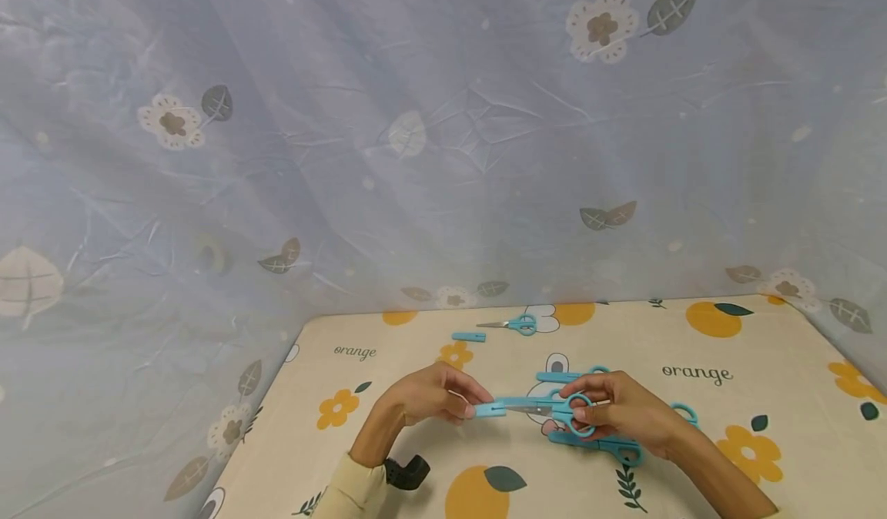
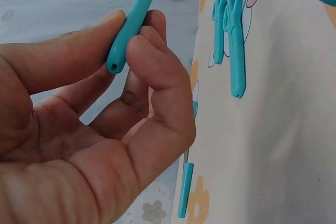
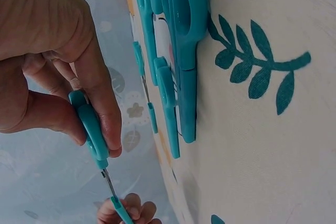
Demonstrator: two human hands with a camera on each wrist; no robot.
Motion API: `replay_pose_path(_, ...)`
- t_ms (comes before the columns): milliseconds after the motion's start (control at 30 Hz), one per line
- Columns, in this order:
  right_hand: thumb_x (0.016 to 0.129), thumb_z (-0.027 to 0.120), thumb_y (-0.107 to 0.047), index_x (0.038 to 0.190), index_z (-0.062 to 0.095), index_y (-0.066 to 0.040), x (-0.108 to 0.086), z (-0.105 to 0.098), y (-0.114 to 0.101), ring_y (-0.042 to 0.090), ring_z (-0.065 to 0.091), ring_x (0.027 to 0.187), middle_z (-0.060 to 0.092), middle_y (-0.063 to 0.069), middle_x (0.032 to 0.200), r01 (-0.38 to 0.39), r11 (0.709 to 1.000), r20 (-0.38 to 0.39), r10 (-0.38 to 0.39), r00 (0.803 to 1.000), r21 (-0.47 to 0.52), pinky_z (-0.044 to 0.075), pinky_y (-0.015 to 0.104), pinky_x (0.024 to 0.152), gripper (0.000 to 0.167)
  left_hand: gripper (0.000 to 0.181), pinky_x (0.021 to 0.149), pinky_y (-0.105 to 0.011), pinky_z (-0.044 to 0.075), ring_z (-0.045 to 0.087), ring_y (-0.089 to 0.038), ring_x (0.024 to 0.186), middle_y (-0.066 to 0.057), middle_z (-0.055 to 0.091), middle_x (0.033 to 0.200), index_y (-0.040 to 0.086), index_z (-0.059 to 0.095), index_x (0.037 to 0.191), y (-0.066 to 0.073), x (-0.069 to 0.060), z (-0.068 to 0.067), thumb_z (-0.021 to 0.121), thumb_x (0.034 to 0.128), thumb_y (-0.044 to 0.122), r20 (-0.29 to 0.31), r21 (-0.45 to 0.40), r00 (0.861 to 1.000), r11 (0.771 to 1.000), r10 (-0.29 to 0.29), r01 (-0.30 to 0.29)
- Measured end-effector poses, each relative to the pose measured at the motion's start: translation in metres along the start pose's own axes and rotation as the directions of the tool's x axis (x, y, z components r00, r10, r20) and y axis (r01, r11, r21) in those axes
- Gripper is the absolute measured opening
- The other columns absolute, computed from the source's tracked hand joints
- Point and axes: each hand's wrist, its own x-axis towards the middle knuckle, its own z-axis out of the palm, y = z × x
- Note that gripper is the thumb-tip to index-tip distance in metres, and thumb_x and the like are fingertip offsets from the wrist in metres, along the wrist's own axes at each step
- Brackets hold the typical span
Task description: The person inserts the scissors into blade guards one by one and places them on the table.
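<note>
Though near cap [image 3: 121,211], scissors' tip [image 3: 111,190] indistinct.

scissors [image 1: 558,408]: turquoise, silver | cap [image 1: 490,410]: turquoise | cloth [image 1: 291,442]: cream, fruit print | backdrop [image 1: 312,142]: greyish, floral

Six pairs of scissors [image 1: 560,411], two loose caps [image 1: 469,337]
One uncapped pair was in the right hand [image 1: 620,407], one uncapped pair [image 1: 514,324] lay on the worktop [image 1: 554,500], and four capped pairs [image 2: 237,51] lay there too, one largely hidden; one loose cap was in the left hand [image 1: 436,394], the other on the worktop.
</note>
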Motion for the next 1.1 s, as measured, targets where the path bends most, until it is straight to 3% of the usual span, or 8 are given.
replay_pose_path(233, 0.104, 0.071, -0.013, 0.141, 0.061, 0.009, 0.0, 0.003, -0.001, 0.02, 0.074, 0.093, 0.073, 0.011, 0.118, -0.016, 1.0, -0.001, 0.016, 1.0, -0.015, 0.065, 0.039, 0.08, 0.045, 0.03, 0.07, -0.024, 0.06, 0.066, -0.012, 0.085, 0.002, 0.076, 0.095, -0.008, 0.076, 0.122, -0.001, 0.001, 0.002, 0.071, 0.0928, -0.006, 0.021, -0.007, 1.0, 1.0, 0.006, -0.006)
replay_pose_path(467, 0.105, 0.069, -0.012, 0.142, 0.06, 0.01, 0.001, 0.006, -0.003, 0.019, 0.075, 0.093, 0.07, 0.008, 0.108, -0.026, 1.0, 0.02, 0.026, 0.999, -0.014, 0.065, 0.04, 0.081, 0.044, 0.03, 0.069, -0.023, 0.059, 0.066, -0.013, 0.085, 0.001, 0.075, 0.095, -0.009, 0.076, 0.121, 0.0, 0.002, 0.005, 0.071, 0.0918, -0.006, 0.029, -0.011, 0.999, 1.0, 0.013, -0.013)
replay_pose_path(967, 0.104, 0.07, -0.011, 0.139, 0.06, 0.011, 0.001, 0.009, 0.0, 0.022, 0.077, 0.091, 0.074, 0.008, 0.103, -0.028, 1.0, 0.046, 0.027, 0.999, 0.011, 0.067, 0.044, 0.079, 0.043, 0.031, 0.073, -0.025, 0.06, 0.066, -0.012, 0.087, -0.021, 0.075, 0.11, -0.01, 0.076, 0.121, 0.001, 0.007, 0.014, 0.073, 0.0904, -0.003, 0.055, 0.009, 0.998, 1.0, 0.015, -0.016)
replay_pose_path(1100, 0.104, 0.07, -0.01, 0.14, 0.059, 0.012, 0.002, 0.01, 0.001, 0.023, 0.077, 0.092, 0.075, 0.01, 0.105, -0.031, 0.999, 0.05, 0.031, 0.998, 0.01, 0.067, 0.045, 0.08, 0.043, 0.029, 0.073, -0.024, 0.06, 0.066, -0.012, 0.086, -0.016, 0.075, 0.106, -0.008, 0.076, 0.121, 0.001, 0.008, 0.018, 0.073, 0.0918, -0.005, 0.059, -0.009, 0.998, 1.0, -0.002, 0.003)
